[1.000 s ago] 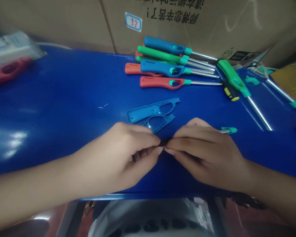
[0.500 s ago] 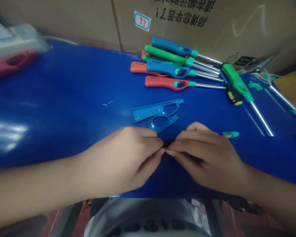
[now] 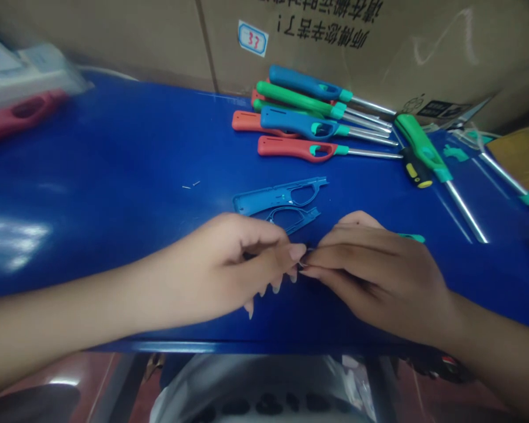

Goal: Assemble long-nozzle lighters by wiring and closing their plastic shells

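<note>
My left hand (image 3: pixel 229 267) and my right hand (image 3: pixel 374 273) meet fingertip to fingertip over the front of the blue table (image 3: pixel 114 176). Both pinch a small dark part (image 3: pixel 303 257) that is almost hidden between the fingers. My right hand also holds a piece with a teal tip (image 3: pixel 412 237) poking out past the knuckles. Just behind my hands lie two open blue lighter shell halves (image 3: pixel 282 200), flat on the table.
Several finished long-nose lighters (image 3: pixel 308 126) in blue, green and red lie at the back by cardboard boxes (image 3: pixel 335 41). A green lighter (image 3: pixel 427 150) and a black-yellow screwdriver (image 3: pixel 417 169) lie to the right. Two tiny screws (image 3: pixel 191 185) sit mid-table. A red lighter (image 3: pixel 17 114) lies far left.
My left hand's fingers have loosened and stretched forward over the pinch point, and the small dark part shows less than a second ago. My right hand stays in place.
</note>
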A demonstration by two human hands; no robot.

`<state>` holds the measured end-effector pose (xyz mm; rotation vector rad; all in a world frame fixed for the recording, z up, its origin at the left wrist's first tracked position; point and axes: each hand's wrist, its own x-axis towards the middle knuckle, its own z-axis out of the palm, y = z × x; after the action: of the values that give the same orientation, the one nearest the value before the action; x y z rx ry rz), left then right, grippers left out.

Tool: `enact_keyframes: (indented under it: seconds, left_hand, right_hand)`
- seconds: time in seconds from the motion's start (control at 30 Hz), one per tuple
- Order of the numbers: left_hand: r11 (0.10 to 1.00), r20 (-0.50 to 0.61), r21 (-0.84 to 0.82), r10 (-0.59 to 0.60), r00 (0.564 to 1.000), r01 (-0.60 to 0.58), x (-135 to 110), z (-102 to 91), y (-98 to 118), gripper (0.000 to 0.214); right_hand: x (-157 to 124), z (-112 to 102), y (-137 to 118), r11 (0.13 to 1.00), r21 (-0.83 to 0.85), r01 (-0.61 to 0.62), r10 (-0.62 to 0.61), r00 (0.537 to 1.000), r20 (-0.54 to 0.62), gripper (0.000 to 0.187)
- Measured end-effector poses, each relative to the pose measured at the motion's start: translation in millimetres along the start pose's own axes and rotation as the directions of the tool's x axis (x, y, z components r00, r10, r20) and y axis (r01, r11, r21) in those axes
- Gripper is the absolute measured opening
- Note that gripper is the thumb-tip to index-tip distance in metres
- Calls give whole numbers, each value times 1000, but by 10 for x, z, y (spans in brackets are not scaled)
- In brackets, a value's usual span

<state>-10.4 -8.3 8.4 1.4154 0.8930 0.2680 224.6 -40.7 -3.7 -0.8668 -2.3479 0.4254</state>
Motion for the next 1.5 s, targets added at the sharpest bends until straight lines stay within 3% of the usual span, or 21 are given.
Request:
enact_keyframes:
  seconds: [0.1,0.27,0.5,1.0,1.17,1.5]
  left_hand:
    - [973,97,-192,-113,989,130,38,-15,8,23]
    - [962,167,-225,-121,978,158,58,-55,12,27]
    - [958,140,-249,-112,984,145,64,-82,19,20]
    - [946,99,-288,-126,987,149,62,-44,25,15]
    - [934,106,-306,-159,982,185,59,-18,36,17]
    - [940,153,-266,-180,972,216,47,-5,51,17]
  right_hand:
    - [-10,-15,2,997,-60,38,-37,999,5,7]
    - [-20,-27,7,995,-54,86,-85,996,8,10]
    - [-10,4,25,997,-50,53,-53,999,-4,2]
    - [-25,15,-13,994,-60,90,-90,996,14,18]
    - [-46,9,-14,992,-40,117,-117,993,6,14]
    - [-38,-32,-22,966,-169,195,-178,977,115,29]
